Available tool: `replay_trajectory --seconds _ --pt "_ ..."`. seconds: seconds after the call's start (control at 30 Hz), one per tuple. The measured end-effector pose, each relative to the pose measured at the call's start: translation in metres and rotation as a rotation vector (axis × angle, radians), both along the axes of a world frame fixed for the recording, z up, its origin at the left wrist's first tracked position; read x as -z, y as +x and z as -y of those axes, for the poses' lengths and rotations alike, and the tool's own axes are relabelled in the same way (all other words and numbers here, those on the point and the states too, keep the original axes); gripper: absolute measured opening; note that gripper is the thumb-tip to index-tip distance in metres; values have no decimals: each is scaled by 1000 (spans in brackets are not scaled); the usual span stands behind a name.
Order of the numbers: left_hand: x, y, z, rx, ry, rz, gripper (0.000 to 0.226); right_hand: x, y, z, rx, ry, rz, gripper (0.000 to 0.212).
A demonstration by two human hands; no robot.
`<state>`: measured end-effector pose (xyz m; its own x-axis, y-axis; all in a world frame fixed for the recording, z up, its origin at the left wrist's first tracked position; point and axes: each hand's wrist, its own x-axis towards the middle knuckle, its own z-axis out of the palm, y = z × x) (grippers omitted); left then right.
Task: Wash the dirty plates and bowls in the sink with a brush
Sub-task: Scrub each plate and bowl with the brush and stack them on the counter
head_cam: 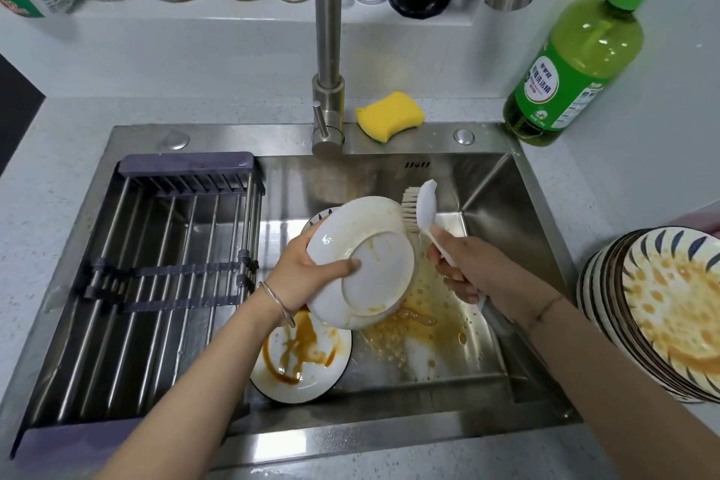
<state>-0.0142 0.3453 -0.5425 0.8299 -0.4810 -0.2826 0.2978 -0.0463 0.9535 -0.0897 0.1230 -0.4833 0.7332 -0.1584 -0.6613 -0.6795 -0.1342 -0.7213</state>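
Note:
My left hand (307, 277) grips a white plate (370, 265) by its left rim and holds it tilted over the steel sink (487, 386), underside toward me, with orange smears on it. My right hand (463, 269) holds the handle of a white brush (419, 210); its bristles touch the plate's upper right edge. Below the held plate lies a dirty plate (304, 358) streaked with brown sauce. Another patterned plate (317, 216) peeks out behind the held one. Orange greasy water pools on the sink floor.
A stack of dirty patterned plates (658, 308) stands on the counter at right. A drying rack (156, 277) fills the sink's left half. The tap (327, 51) rises behind the sink, with a yellow sponge (389, 115) and green detergent bottle (572, 62) nearby. Jars line the back shelf.

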Motion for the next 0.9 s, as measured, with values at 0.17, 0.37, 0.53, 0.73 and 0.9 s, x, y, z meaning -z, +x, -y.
replay_trajectory --seconds 0.17,0.37,0.53,0.73,0.9 --pt "0 1 -7 -97 -29 -98 73 14 -27 -6 27 34 -125 45" --pt "0 0 -3 -176 -105 -199 69 3 -10 -6 60 8 1 45" --pt "3 5 -11 -253 -181 -296 77 10 -33 -13 -13 27 -101 47" --pt "5 3 -6 -305 -247 -359 56 2 -14 -11 61 -21 1 45" --pt "10 10 -7 -389 -284 -406 66 11 -36 -29 -10 -2 -58 46"
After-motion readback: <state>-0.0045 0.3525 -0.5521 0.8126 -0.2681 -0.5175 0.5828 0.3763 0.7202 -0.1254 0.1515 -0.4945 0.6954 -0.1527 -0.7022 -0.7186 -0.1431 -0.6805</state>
